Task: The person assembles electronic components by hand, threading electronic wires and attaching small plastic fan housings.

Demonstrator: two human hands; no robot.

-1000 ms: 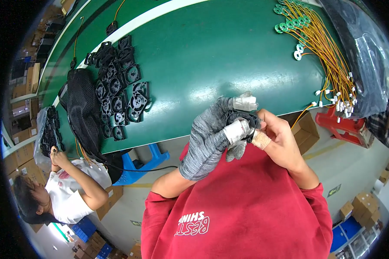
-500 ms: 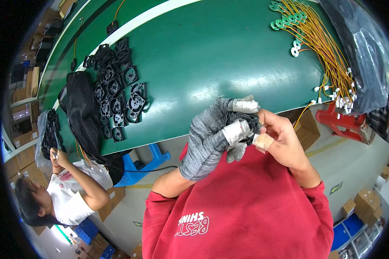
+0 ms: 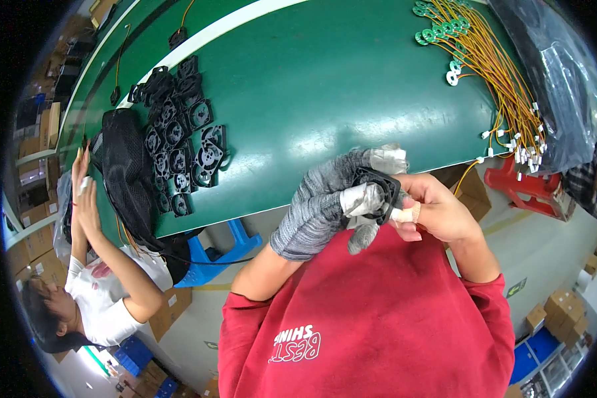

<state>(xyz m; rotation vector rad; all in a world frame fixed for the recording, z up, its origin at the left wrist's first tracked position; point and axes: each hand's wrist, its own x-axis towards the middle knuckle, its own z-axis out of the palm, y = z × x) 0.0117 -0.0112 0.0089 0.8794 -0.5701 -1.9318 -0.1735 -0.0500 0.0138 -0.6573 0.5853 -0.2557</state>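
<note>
My left hand (image 3: 320, 202) wears a grey knitted glove with whitish wrapped fingertips. It grips a black square fan frame (image 3: 393, 191) in front of my chest, just off the table's near edge. My right hand (image 3: 446, 211) is bare, with a tan bandage around the thumb. Its fingers are pinched together against the right side of the frame; what sits between them is hidden. On the table to the left lie several similar black fan frames (image 3: 177, 162). Orange-yellow wires with green rings (image 3: 448, 28) and white plugs (image 3: 529, 156) lie in a bundle on the right.
The green table (image 3: 298, 93) spans the far side. A black mesh bag (image 3: 129, 176) hangs over its left edge. A dark plastic sheet (image 3: 557, 86) lies at the far right. Below are a blue stool (image 3: 229, 249) and a red stool (image 3: 521, 189). A co-worker (image 3: 113, 285) is on the left.
The fan frame has turned in my left hand so that its square edge shows. My right hand has shifted slightly right and down. The co-worker's hands have risen toward the table.
</note>
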